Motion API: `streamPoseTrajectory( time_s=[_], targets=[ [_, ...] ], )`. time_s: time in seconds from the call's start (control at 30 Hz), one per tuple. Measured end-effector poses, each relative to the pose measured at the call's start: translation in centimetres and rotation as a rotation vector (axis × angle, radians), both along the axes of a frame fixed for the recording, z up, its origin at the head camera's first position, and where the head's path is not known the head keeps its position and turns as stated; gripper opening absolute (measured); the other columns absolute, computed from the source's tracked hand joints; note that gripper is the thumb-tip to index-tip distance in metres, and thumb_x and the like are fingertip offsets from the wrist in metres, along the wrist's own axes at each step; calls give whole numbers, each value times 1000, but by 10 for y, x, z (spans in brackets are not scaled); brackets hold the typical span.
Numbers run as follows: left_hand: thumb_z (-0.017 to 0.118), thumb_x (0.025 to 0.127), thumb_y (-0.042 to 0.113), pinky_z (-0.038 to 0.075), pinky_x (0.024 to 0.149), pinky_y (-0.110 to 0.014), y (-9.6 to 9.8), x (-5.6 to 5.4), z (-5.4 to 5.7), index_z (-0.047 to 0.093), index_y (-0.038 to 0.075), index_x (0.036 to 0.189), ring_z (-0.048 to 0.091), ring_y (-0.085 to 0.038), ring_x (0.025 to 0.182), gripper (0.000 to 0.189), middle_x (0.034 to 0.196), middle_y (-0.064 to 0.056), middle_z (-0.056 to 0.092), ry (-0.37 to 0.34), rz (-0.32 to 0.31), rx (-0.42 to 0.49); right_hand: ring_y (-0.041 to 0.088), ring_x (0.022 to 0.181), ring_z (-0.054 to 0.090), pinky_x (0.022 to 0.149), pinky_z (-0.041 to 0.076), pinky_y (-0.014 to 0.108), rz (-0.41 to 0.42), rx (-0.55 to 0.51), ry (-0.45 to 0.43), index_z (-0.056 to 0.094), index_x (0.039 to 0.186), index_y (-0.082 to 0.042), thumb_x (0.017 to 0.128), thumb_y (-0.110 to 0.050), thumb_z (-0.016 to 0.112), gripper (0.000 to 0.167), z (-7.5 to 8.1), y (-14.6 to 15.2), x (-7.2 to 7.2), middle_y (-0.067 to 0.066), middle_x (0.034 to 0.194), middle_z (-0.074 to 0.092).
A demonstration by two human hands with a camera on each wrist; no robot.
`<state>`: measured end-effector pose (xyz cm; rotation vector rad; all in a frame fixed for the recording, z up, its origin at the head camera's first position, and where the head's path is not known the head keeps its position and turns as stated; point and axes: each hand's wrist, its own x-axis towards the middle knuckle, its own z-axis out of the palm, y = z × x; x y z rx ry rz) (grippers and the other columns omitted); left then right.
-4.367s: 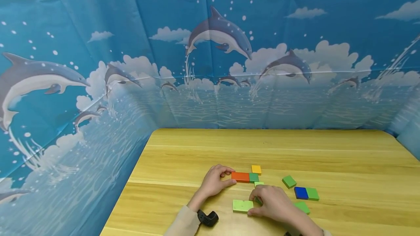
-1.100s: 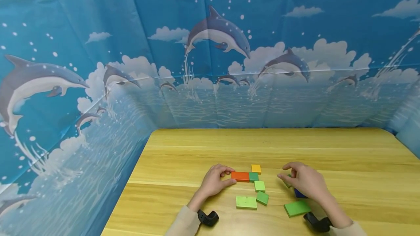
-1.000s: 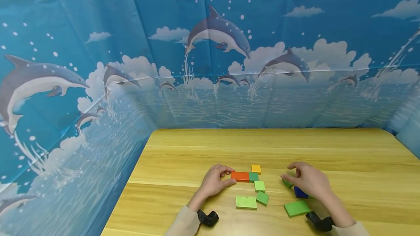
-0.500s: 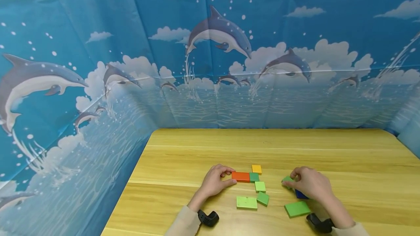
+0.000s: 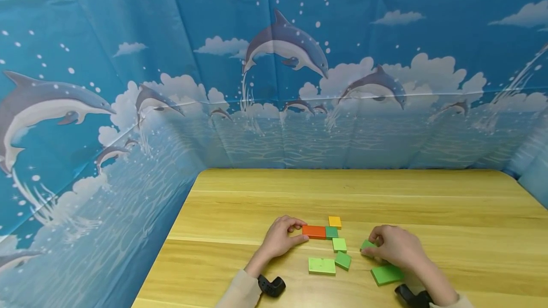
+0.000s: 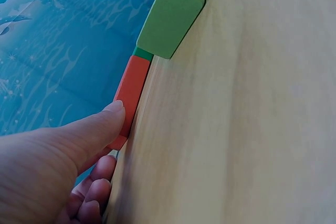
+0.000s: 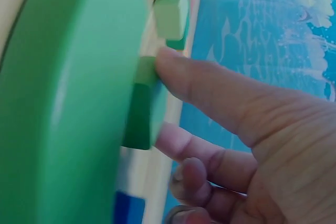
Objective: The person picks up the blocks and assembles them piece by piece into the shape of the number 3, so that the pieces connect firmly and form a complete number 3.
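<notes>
My left hand rests on the table and pinches the left end of a red rectangular block, thumb on its near side. A dark green square block touches the red one's right end. Over to the right, my right hand pinches a green square block between thumb and finger. In the right wrist view this green block sits low, close to the table. A light green square block and a tilted green square block lie between the hands.
An orange square block lies behind the dark green one. Nearer are a light green rectangular block and a green rectangular block. A blue block shows below the right fingers. Dolphin-printed cloth borders the wooden table.
The right hand let go of the tilted green block, went right, took hold of another green square block and drew it slightly left and nearer. The left hand has stayed on the red block.
</notes>
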<state>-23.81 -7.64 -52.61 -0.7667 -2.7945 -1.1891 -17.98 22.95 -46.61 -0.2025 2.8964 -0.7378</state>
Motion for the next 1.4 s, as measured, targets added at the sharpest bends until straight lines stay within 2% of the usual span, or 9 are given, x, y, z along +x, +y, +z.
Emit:
streamPoseTrajectory(
  time_s=[0.27, 0.6, 1.03, 1.4],
  targets=[
    [71, 84, 41, 34, 69, -24, 0, 1, 2, 69, 22, 109, 41, -7, 75, 32, 90, 11, 53, 5, 0, -2, 15, 59, 46, 53, 37, 34, 57, -18, -80, 62, 78, -18, 67, -42, 83, 34, 5, -10, 6, -6, 67, 53],
    [71, 84, 41, 35, 68, -24, 0, 2, 1, 69, 21, 109, 42, -8, 75, 32, 90, 11, 53, -10, 6, -3, 14, 59, 45, 55, 37, 34, 117, 17, -101, 61, 75, -20, 64, -39, 86, 34, 10, -19, 13, -7, 66, 51],
    [71, 84, 42, 37, 70, -23, 0, 2, 2, 69, 22, 110, 44, -8, 76, 33, 91, 11, 54, -9, 4, 0, 5, 53, 37, 51, 30, 26, 378, -34, -79, 56, 69, -25, 60, -37, 87, 35, 10, -24, 24, -13, 59, 43],
    [72, 83, 41, 36, 69, -24, 0, 1, 1, 70, 22, 109, 44, -9, 76, 32, 90, 10, 55, -9, 11, 4, 2, 55, 37, 53, 29, 27, 463, -33, -74, 56, 70, -27, 64, -42, 85, 33, 6, -56, 35, -15, 60, 42]
  ],
)
